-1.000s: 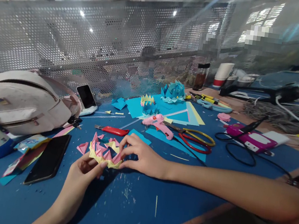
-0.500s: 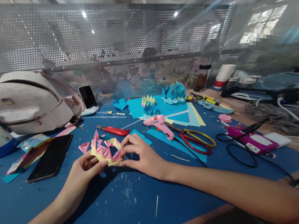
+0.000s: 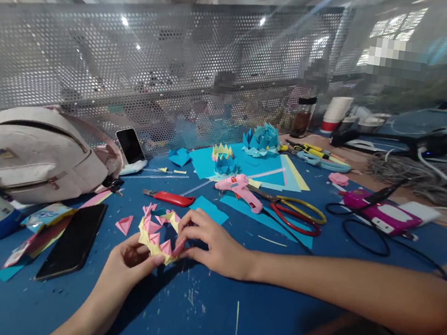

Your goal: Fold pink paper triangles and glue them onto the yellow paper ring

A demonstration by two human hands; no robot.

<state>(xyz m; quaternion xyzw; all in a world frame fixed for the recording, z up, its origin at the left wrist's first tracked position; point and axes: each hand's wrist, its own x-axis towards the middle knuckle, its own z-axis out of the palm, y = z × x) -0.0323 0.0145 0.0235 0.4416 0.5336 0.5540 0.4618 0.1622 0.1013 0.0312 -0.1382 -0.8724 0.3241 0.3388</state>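
Note:
A pink and yellow folded-paper ring (image 3: 156, 230) with pointed tips is held just above the blue table (image 3: 195, 308). My left hand (image 3: 127, 262) pinches its near edge from below. My right hand (image 3: 213, 243) grips its right side with curled fingers. A loose pink paper triangle (image 3: 124, 224) lies to the left of the ring. A red utility knife (image 3: 171, 198) lies just beyond the ring.
A black phone (image 3: 72, 240) and a cream backpack (image 3: 38, 155) are at the left. A pink glue gun (image 3: 241, 188), red-and-yellow scissors (image 3: 296, 211), blue paper flowers (image 3: 261, 138) and paper sheets sit beyond my hands. A magenta device (image 3: 379, 211) with black cable lies right. A perforated metal screen backs the table.
The paper ring has tilted and turned between my hands, its open side now facing more toward me. Both hands stay on it.

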